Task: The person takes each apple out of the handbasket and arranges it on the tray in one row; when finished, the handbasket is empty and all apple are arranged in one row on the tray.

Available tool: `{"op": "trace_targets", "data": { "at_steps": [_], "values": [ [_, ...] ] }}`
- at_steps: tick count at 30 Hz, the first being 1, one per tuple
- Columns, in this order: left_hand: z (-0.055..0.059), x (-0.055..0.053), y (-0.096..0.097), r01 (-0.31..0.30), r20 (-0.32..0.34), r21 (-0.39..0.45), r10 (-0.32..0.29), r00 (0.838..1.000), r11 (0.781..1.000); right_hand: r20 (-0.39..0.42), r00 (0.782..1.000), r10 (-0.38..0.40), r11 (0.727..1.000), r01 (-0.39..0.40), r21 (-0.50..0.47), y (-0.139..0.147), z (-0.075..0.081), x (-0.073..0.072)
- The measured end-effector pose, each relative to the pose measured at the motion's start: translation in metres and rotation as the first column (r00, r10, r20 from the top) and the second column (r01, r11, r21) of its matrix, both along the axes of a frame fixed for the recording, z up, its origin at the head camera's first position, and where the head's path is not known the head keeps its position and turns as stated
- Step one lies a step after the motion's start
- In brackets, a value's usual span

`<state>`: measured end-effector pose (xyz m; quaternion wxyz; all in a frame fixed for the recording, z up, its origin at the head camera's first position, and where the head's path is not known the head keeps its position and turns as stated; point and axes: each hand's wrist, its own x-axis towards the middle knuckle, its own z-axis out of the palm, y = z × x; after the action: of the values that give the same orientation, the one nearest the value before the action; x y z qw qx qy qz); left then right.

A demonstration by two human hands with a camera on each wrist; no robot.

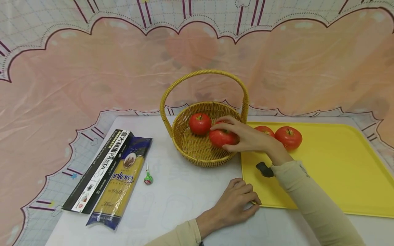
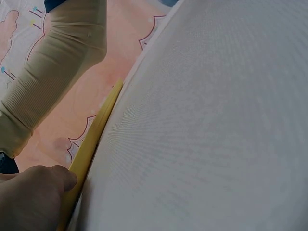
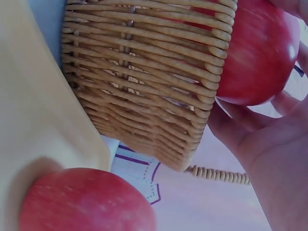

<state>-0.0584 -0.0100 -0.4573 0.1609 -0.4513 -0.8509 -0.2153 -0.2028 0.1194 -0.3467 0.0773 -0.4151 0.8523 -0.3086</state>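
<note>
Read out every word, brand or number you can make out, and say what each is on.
"大利面 PASTA": the black box; the character before it is blurred.
"Blackpepperflavorsauce": the same box, in small print.
"ankara": the pasta packet.
"500 g": the same packet, faint.
Too small or blurred: the box's yellow characters, other fine print on box and packet, and any print on the lollipop.
Neither wrist view shows readable text.

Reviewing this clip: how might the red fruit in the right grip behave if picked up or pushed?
The red fruit would probably roll if pushed on a flat surface, given its rounded shape. Its shiny skin could be a little slippery. It seems firm rather than floppy, as its outline shows no obvious dents.
</note>
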Motion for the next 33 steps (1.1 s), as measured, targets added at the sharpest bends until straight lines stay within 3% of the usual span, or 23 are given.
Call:
{"op": "trace_targets", "data": {
  "at_steps": [26, 33],
  "values": [
    [0.001, 0.000, 0.000, -0.002, -0.001, -0.018, 0.002, 1.000, 1.000, 0.003, 0.992, -0.128, 0.980, 0.127, -0.150, 0.025, -0.010, 0.021],
    [0.001, 0.001, 0.000, -0.001, 0.000, -0.021, 0.001, 1.000, 1.000, -0.058, 0.985, -0.163, 0.969, 0.149, -0.196, 0.035, -0.010, 0.025]
  ]
}}
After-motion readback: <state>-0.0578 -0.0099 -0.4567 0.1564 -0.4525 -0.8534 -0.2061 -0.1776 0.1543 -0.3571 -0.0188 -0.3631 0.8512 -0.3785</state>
